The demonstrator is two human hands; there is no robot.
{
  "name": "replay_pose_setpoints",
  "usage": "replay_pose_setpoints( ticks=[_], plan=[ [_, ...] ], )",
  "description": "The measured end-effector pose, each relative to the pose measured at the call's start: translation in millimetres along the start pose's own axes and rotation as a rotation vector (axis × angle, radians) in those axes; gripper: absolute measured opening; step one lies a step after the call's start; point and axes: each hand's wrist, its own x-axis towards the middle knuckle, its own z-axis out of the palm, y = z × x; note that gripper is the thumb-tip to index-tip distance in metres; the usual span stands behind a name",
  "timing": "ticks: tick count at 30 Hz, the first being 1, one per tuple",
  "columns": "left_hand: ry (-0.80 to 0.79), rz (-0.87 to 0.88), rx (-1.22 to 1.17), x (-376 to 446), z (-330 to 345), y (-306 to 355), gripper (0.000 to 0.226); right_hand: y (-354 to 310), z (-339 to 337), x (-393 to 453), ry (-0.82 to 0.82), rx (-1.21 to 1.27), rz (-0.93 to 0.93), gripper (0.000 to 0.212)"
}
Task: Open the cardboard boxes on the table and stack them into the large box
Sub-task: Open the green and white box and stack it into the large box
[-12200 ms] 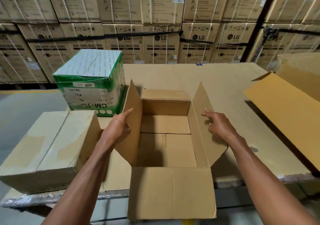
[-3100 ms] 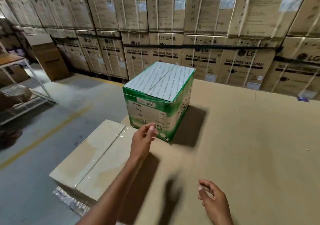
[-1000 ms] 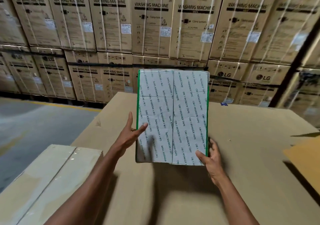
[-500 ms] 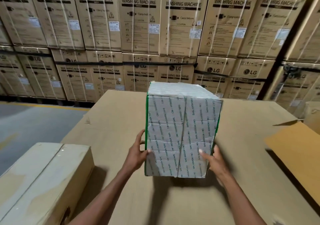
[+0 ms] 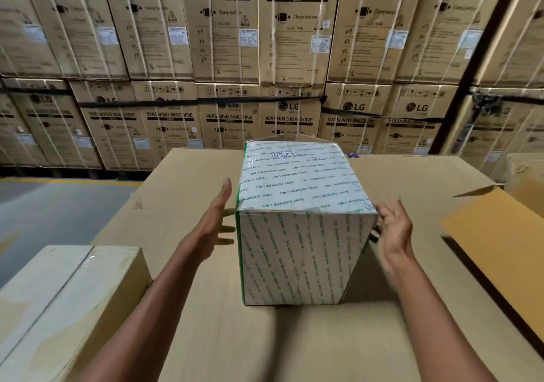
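A box wrapped in white tape with green print (image 5: 300, 228) rests on the cardboard-covered table (image 5: 188, 193), in the middle of the view. My left hand (image 5: 216, 219) is open beside the box's left face, fingers spread, barely apart from it. At the box's right edge my right hand (image 5: 393, 228) is open too, fingers spread and blurred, close to the upper right corner. A plain brown taped box (image 5: 59, 302) lies shut at the near left. The large box's open flap (image 5: 497, 243) shows at the right edge.
A wall of stacked washing machine cartons (image 5: 265, 58) stands behind the table. Grey floor (image 5: 53, 211) with a yellow line lies to the left of the table.
The taped box has tipped from standing on end to lying on the table. Both hands have come off its lower corners and now sit open beside its sides.
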Motion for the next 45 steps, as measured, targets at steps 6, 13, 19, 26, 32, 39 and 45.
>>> replay_pose_setpoints(
  ticks=[6, 13, 19, 26, 32, 39, 45],
  plan=[
    [-0.016, 0.131, 0.159, -2, 25, 24, 0.037, -44, 15, 15, -0.148, -0.412, 0.061, 0.057],
    [-0.049, 0.277, 0.055, -6, 29, 15, 0.029, -31, 12, 10, -0.038, -0.289, -0.056, 0.031],
    [-0.039, 0.368, -0.117, -1, 42, -32, 0.062, -4, -20, 2, -0.053, -0.195, -0.114, 0.047],
    [0.014, 0.331, 0.089, -7, 56, -135, 0.084, 83, -68, -40, 0.063, -0.206, -0.013, 0.067],
    [0.026, 0.193, 0.137, -22, 68, -198, 0.09, 147, -89, -69, 0.138, -0.307, 0.122, 0.061],
    [0.053, 0.098, 0.177, -33, 71, -230, 0.072, 184, -103, -83, 0.161, -0.366, 0.178, 0.038],
    [0.573, 0.434, 0.058, -60, 89, -174, 0.062, 140, -95, -90, 0.334, -0.362, 0.026, 0.064]
  ],
)
